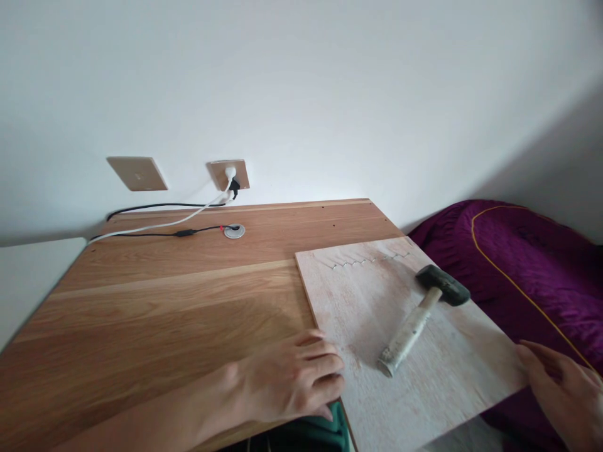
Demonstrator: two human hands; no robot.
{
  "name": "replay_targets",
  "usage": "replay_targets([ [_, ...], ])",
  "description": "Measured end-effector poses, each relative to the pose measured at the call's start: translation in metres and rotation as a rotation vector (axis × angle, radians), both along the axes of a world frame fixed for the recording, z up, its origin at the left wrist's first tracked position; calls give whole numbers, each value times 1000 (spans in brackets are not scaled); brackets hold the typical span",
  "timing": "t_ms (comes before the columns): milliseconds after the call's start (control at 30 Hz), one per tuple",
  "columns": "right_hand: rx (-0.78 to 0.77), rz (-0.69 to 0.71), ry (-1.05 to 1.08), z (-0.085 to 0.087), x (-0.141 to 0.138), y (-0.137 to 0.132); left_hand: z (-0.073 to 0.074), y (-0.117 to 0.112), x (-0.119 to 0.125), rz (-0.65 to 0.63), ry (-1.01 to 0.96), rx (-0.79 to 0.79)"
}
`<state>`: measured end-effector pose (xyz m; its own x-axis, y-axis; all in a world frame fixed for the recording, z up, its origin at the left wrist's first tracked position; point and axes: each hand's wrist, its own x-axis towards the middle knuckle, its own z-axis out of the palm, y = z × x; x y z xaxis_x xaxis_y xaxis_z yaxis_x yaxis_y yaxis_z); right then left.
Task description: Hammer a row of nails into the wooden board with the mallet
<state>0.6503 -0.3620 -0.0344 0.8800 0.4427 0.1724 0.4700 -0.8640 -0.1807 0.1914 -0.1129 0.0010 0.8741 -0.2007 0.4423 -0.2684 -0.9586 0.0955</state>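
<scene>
Resting open left hand (292, 376) on board (367, 301) with hammer (421, 319) atop, touching its corner with loosely open right hand (563, 386).

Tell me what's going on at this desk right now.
A person has a hand at each side of a pale board. The board lies on the desk and overhangs its right edge. The left hand rests open, with its fingers on the board's left edge. The right hand touches the near right corner, but its grip is unclear. A hammer lies loose on the board. A zigzag row of small metal fasteners runs along the far edge.
</scene>
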Motion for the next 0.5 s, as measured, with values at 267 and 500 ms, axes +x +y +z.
replay_targets([
  [267, 57, 167, 122, 23, 8, 35, -2, 0, 10, 41, 23, -10],
  [500, 41, 195, 97, 23, 10, 47, -6, -3, 15, 77, -8, -13],
])
